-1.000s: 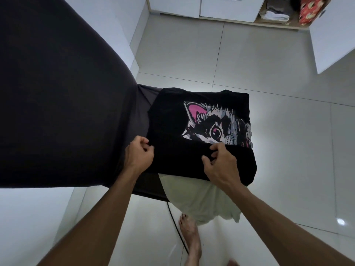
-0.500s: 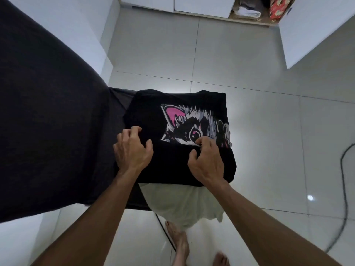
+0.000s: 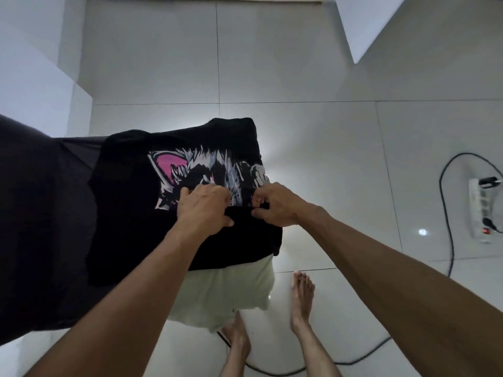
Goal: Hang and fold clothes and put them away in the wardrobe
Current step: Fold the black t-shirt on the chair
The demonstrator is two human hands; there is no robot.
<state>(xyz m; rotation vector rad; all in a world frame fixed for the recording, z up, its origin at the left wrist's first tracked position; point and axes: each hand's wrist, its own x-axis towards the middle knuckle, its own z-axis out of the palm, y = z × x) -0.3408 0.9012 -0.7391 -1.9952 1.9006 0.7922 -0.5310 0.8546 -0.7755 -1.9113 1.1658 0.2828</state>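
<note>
Pale tiled floor [image 3: 299, 63] all round, open and bare ahead and to the right as far as a white door panel [image 3: 364, 25] at the top right. Dark cloth-covered surface [image 3: 40, 227] filling the left side, its far edge ending just beside a white wall [image 3: 32, 77]. Black T-shirt [image 3: 130, 213] with a pink-eared animal print [image 3: 190, 172] folded on the right end of that surface, long axis running away from the person, print toward the far end, right edge hanging just past the corner over open floor. Pale garment [image 3: 231, 289] drooping below the shirt's near edge, above two bare feet [image 3: 300, 297]. Black cable [image 3: 446, 213] looping across the floor on the right to a white power strip [image 3: 483, 213], well apart from the shirt. Left hand [image 3: 202, 206] and right hand [image 3: 275, 204] close together at the shirt's middle, each pinching a fold of the black fabric just below the print, fingers curled, thumbs underneath the fold.
</note>
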